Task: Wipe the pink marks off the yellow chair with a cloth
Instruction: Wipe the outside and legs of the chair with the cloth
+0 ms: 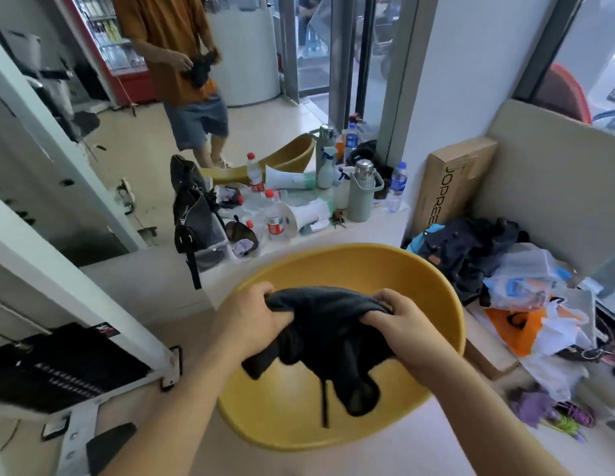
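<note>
Both hands, left [253, 317] and right [400, 319], grip the cloth [325, 341] above the yellow chair [350, 266].

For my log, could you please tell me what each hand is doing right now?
Left hand: grips the dark cloth.
Right hand: grips the same cloth.

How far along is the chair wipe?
Done: the dark cloth is picked up. In hand: left hand and right hand both grip it, bunched, over the yellow chair seat. Left: apparently the wiping itself. No pink marks show on the visible seat; the cloth may hide them.
</note>
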